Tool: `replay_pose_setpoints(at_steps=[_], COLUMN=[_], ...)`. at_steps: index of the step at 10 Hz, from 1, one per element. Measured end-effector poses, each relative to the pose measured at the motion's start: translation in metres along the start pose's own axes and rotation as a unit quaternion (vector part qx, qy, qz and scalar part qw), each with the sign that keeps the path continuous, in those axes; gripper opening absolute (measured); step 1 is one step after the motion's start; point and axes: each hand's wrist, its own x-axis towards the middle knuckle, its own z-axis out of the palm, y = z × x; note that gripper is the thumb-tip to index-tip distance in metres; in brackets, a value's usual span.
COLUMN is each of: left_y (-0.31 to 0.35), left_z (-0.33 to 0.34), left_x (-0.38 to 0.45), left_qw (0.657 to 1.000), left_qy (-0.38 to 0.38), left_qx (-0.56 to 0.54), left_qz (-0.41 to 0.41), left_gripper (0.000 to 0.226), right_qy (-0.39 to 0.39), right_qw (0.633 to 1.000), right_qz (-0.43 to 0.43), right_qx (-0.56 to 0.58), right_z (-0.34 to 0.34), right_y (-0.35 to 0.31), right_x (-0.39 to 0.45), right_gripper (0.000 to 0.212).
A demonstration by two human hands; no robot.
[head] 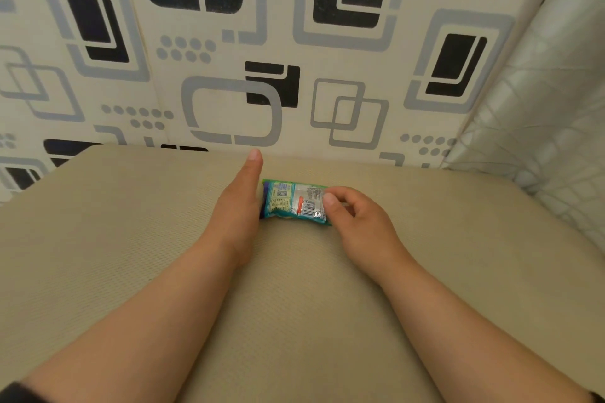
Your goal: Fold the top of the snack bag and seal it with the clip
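A small teal and silver snack bag [291, 201] lies on its side on the beige cushion [131, 239], printed back facing up. My left hand [240, 203] stands on edge with straight fingers, pressed against the bag's left end. My right hand [355, 217] pinches the bag's right end between thumb and fingers, covering that end. No clip shows anywhere in view.
The cushion's far edge meets a patterned cream, grey and black wall panel [294, 59] just behind the bag. A quilted white surface [550, 108] rises at the right.
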Motion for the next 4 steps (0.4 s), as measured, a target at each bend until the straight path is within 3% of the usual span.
replay_pose_setpoints(at_steps=[1, 3, 4], left_y=[0.001, 0.008, 0.018], left_z=[-0.003, -0.004, 0.002], left_x=[-0.005, -0.018, -0.024], left_qw=[1.0, 0.999, 1.0], left_qy=[0.009, 0.016, 0.021], left_qx=[0.022, 0.034, 0.005], left_qz=[0.01, 0.013, 0.007], left_gripper=[0.041, 0.07, 0.057], right_qy=[0.02, 0.055, 0.079], right_qw=[0.999, 0.995, 0.984], right_qz=[-0.01, 0.002, 0.053], right_qx=[0.024, 0.084, 0.151], right_z=[-0.003, -0.005, -0.011], right_y=[-0.001, -0.005, -0.017], right_x=[-0.005, -0.012, -0.011], right_gripper=[0.022, 0.027, 0.033])
